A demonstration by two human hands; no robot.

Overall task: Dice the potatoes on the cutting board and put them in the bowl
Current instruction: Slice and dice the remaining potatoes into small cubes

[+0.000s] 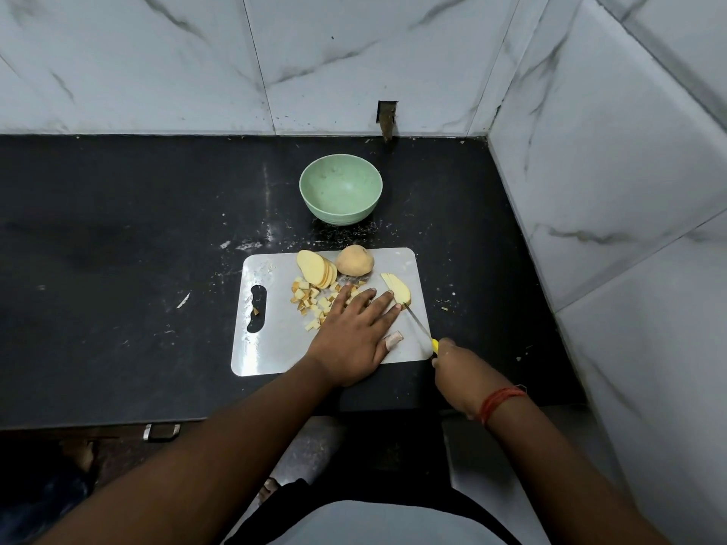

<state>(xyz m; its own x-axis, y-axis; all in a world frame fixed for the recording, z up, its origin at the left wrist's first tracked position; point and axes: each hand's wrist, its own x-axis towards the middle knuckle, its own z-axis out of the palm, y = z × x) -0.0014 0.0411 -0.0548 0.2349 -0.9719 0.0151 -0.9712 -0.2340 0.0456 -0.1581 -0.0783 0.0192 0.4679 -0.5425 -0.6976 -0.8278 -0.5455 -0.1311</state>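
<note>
1. Closest in, the right hand (452,357) is wrapping its grip tight around a yellow-handled knife (423,330), with the blade tip sitting by a small fan of slices (398,289) at the right side of the cutting board (271,340).
2. The left hand (354,332) is lying flat with fingers straight, pressing down beside those slices and partly covering the diced cubes (310,300). It's holding nothing.
3. So I'd say we're mid-dicing: next move looks like crosscuts on that fan, keeping the left fingertips away from the edge.
4. Further back on the board, a bigger stack of slices (316,269) and a whole potato (354,260) are waiting, so there's plenty left.
5. Beyond that, the green bowl (340,194) is sitting empty on the dark surface (118,249), nothing blocking the way to it.
6. Marble wall (157,61) is closing things off behind and to the right.
</note>
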